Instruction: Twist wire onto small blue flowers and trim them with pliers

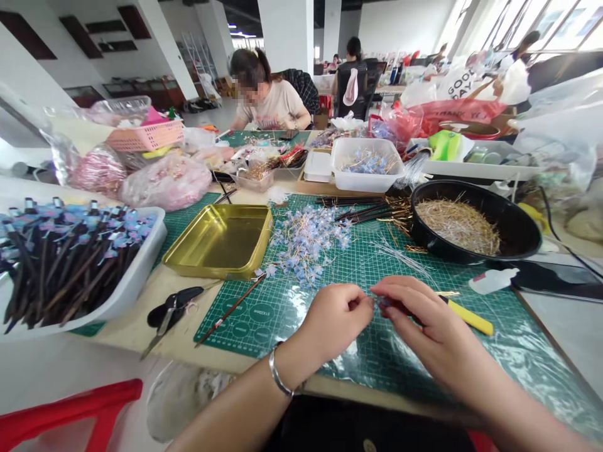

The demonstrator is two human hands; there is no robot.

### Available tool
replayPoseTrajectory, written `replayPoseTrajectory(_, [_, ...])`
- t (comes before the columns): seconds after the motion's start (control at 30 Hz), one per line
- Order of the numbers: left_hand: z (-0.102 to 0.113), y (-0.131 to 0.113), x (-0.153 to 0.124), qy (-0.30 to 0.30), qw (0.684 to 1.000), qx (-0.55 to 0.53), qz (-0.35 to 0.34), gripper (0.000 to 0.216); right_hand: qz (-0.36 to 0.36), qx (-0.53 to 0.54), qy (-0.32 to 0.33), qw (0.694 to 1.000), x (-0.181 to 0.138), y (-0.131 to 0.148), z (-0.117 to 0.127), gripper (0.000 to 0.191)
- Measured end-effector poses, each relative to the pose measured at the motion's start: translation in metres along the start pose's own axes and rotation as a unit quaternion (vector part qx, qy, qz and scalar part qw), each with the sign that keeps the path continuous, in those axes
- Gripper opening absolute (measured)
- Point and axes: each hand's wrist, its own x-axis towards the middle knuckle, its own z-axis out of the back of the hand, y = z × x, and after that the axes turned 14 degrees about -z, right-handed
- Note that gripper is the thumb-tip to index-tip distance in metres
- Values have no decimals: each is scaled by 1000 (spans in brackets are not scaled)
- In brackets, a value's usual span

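Observation:
My left hand (334,317) is closed in a pinch above the cutting mat; what its fingertips hold is hidden. Almost touching it, my right hand (424,323) has its fingers closed around a small dark, bluish piece (384,304), mostly covered by the fingers. Just beyond the hands lies a loose heap of pale blue flowers (308,242) on thin wires. A yellow-handled tool (471,317) rests on the green cutting mat (277,326), partly behind my right hand. To the left, a thin brown stick (230,311) with a small flower at its tip lies across the mat.
A gold tin tray (217,242), black scissors (172,314) and a white tub (146,267) of dark flowered sticks stand left. Right are a black bowl (522,235) of wires, a small white bottle (492,281) and a dark phone (560,280). A co-worker (273,100) sits opposite.

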Motion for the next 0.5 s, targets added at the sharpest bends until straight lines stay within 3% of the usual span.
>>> replayPoseTrajectory(0.1, [-1, -8, -4, 6, 1000, -30, 2, 24, 2, 21, -8, 1000, -4, 4, 7, 31])
replayPoseTrajectory(0.23, [-4, -16, -12, 6, 999, -14, -35, 26, -10, 27, -22, 999, -8, 8, 8, 22])
replayPoseTrajectory(0.33, [-5, -20, -19, 4, 999, -25, -44, 26, -91, 45, -24, 995, -11, 11, 8, 18])
replayPoseTrajectory(0.5, [-1, -27, -30, 34, 997, -10, -66, 28, -189, 84, 53, 977, -16, 21, 14, 14])
